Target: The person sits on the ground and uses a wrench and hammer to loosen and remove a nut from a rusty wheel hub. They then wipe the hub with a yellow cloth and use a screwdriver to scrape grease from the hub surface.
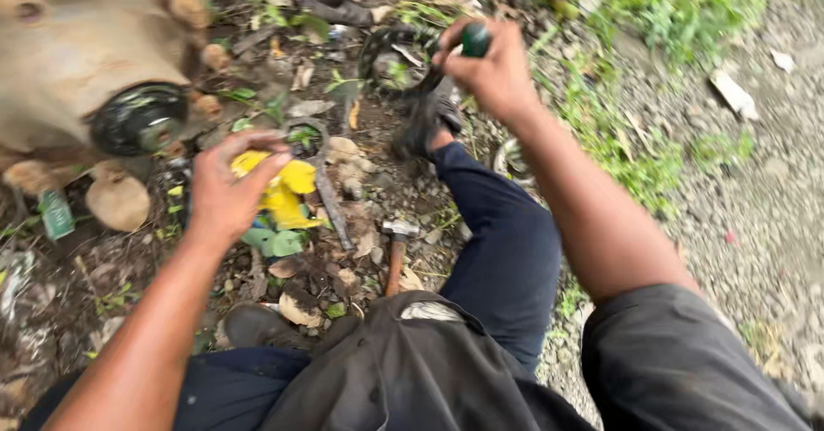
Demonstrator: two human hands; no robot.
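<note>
My left hand [227, 186] reaches down over a crumpled yellow wrapper [287, 195] and a long metal wrench [324, 182] lying on the dirt; its fingers are curled and seem to touch the yellow wrapper. My right hand [491, 72] is raised and closed around a green-handled tool [475, 39], just right of a dark metal ring part [396, 62] on the ground. A hammer [396, 251] with a wooden handle lies between my legs, near my dark blue trouser leg [502, 242].
A big rusty axle hub [77, 62] with a black round cap [137, 120] sits at the upper left. Stones, dead leaves and litter cover the dirt. A gravel strip [755, 199] and green weeds [678, 10] run along the right. A green can [56, 215] lies left.
</note>
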